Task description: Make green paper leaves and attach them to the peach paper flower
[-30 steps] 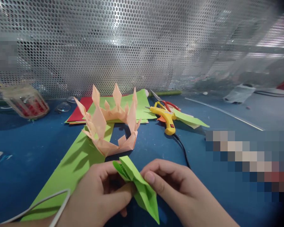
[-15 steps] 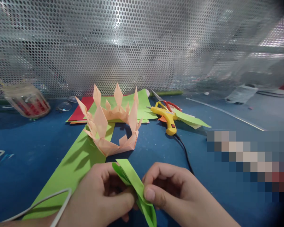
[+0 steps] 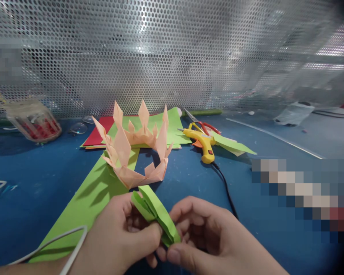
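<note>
Both hands have squeezed the folded green paper piece (image 3: 154, 212) narrower since a second ago, its lower tip now tucked under the right hand (image 3: 209, 236). Left hand (image 3: 123, 236) thumb and fingers pinch it from 9 o'clock, right thumb clamps from 5 o'clock. Its long axis runs 11-to-5, just near of the peach paper crown (image 3: 137, 147).

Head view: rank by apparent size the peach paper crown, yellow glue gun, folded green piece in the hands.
1. peach paper crown, clearly largest.
2. and 3. yellow glue gun and folded green piece look about alike; the green piece, pinched between left hand and right hand, is nearer and partly hidden, so no ranking.
</note>
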{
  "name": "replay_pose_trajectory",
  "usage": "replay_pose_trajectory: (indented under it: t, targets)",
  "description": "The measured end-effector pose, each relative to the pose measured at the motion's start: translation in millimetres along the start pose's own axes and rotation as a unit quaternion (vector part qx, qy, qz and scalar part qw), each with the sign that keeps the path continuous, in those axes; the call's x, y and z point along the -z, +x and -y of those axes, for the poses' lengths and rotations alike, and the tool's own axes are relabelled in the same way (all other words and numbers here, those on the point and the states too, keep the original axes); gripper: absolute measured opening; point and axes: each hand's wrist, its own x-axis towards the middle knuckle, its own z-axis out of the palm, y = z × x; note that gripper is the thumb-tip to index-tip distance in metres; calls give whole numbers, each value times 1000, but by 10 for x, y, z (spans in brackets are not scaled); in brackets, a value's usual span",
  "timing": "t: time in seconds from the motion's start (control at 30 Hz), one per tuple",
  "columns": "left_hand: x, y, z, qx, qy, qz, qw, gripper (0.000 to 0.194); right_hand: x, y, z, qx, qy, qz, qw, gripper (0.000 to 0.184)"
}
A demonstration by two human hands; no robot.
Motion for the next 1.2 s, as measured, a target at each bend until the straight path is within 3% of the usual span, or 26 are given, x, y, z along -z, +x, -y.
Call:
replay_pose_trajectory:
  t: [0.17,0.3,0.57,0.87,1.2]
  targets:
    - [17,30,6,19,31,9,999,7,-7,-10,58,-18,49,-35,998,38]
    - [73,93,37,19,51,63,997,9,-9,-11,128,-33,68,-51,996,41]
    - [97,103,30,4,56,97,994,10,56,46,40,-85,13,13,996,47]
    - [100,110,34,8,86,118,989,9,141,24,70,-16,-131,-3,991,47]
    - [99,93,53,11,80,145,986,6,68,-34,40,16,-182,19,983,40]
